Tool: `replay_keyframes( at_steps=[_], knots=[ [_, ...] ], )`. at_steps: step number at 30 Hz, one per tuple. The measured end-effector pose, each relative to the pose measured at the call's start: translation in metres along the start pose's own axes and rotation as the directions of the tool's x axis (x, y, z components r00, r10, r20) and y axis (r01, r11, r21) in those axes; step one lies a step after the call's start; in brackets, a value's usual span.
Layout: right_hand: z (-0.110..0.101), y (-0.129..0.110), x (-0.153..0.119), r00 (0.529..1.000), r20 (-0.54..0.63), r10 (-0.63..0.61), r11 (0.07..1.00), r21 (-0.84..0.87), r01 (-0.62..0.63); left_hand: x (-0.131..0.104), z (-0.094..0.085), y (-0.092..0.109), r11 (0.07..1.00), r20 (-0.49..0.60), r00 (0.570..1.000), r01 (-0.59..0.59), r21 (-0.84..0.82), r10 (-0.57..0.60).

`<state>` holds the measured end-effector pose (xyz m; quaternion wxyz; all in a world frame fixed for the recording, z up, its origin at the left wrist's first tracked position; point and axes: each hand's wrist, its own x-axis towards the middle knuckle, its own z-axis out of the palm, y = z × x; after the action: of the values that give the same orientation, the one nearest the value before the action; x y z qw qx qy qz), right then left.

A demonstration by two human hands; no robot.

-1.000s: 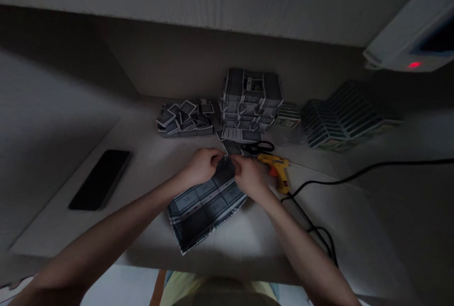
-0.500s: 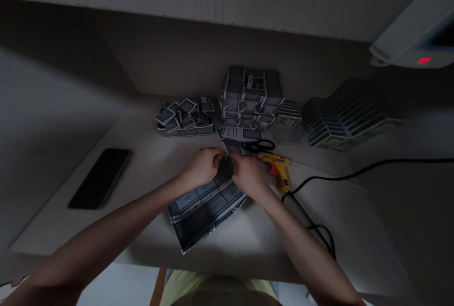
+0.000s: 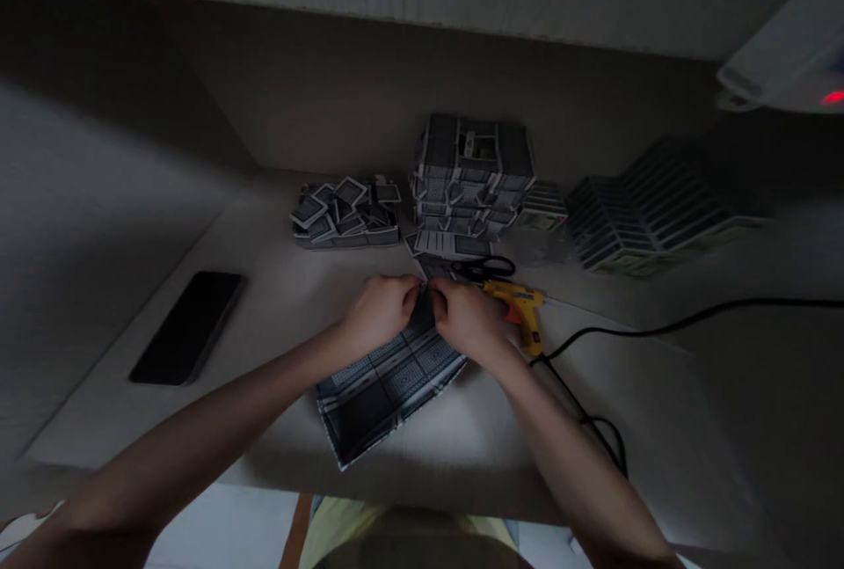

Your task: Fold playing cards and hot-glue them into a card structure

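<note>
On the desk in front of me lies a long open box made of folded playing cards point(image 3: 402, 375), tilted so that its far end points up and right. My left hand point(image 3: 388, 310) pinches its far edge from the left. Close beside it, my right hand point(image 3: 465, 314) pinches the same edge from the right. The fingertips nearly meet, and the spot between them is too small and dark to make out. Just right of my right hand rests a yellow glue gun point(image 3: 524, 310). Black-handled scissors point(image 3: 484, 267) lie behind it.
A stacked card structure point(image 3: 473, 169) stands at the back, beside a tray heaped with folded cards point(image 3: 346, 213). Loose cards point(image 3: 448, 245) lie before it. Rows of folded cards point(image 3: 659, 204) stand right. A phone point(image 3: 188, 327) lies left. A black cable point(image 3: 686, 314) crosses the right side.
The view has shifted slightly, with the background moving a little. Both hands stay at the box's far edge, their fingertips almost unmoved.
</note>
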<state>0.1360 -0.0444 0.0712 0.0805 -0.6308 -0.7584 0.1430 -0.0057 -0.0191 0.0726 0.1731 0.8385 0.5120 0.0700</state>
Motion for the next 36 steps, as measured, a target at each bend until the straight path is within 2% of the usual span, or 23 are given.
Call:
replay_keyframes(
  at_steps=[9, 19, 28, 36],
  knots=[
    [-0.0004, 0.0016, -0.0003, 0.999, -0.001, -0.034, 0.999, -0.041, 0.034, 0.0044, -0.0014, 0.0012, 1.0, 0.008, 1.0, 0.003, -0.003, -0.003],
    [-0.0037, -0.0019, 0.0032, 0.999, 0.041, -0.017, 0.998, -0.062, 0.019, 0.0061, 0.0005, -0.0007, 0.999, -0.003, 1.0, 0.005, -0.034, -0.005],
    [-0.0035, 0.0004, 0.0032, 0.999, 0.033, -0.031, 0.997, -0.065, 0.033, 0.0052, -0.0012, 0.0007, 0.999, 0.0, 0.999, -0.032, -0.022, 0.032],
    [-0.0067, 0.0013, 0.0006, 0.997, 0.06, -0.039, 0.999, -0.011, 0.039, 0.0032, -0.0025, 0.0019, 1.0, 0.025, 1.0, -0.004, -0.029, 0.004]
  ],
)
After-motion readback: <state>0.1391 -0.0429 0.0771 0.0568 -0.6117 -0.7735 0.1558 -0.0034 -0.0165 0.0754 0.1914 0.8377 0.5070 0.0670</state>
